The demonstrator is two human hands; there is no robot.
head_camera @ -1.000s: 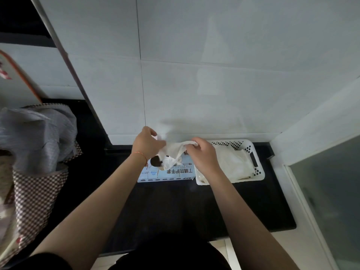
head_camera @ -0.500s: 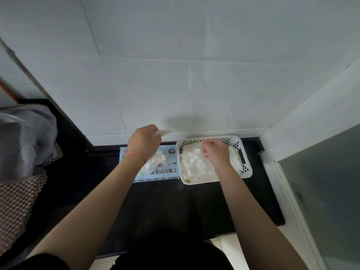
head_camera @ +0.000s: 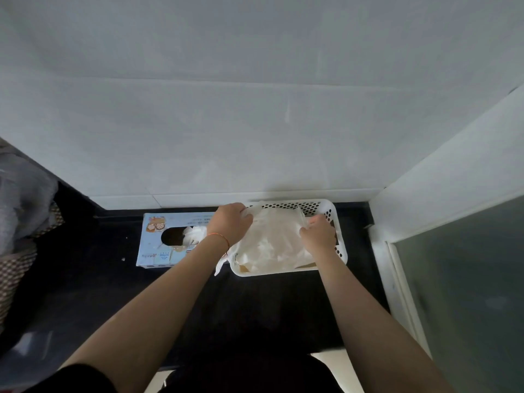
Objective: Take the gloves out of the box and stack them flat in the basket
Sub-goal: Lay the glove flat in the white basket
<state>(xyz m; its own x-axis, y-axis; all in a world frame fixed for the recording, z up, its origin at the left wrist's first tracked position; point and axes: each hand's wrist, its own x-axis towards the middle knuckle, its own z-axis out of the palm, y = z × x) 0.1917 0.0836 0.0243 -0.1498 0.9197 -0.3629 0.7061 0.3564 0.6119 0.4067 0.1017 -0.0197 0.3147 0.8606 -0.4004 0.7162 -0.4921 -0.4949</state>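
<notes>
Overhead, a black counter point(head_camera: 85, 279) runs under a pale tiled wall point(head_camera: 255, 123), frosted glass point(head_camera: 467, 279) at right. Both hands, left point(head_camera: 231, 222) and right point(head_camera: 319, 235), pinch a glove point(head_camera: 272, 236) spread over the white basket point(head_camera: 341, 251). Just beside it lies the box point(head_camera: 153, 251), gloves poking out.
</notes>
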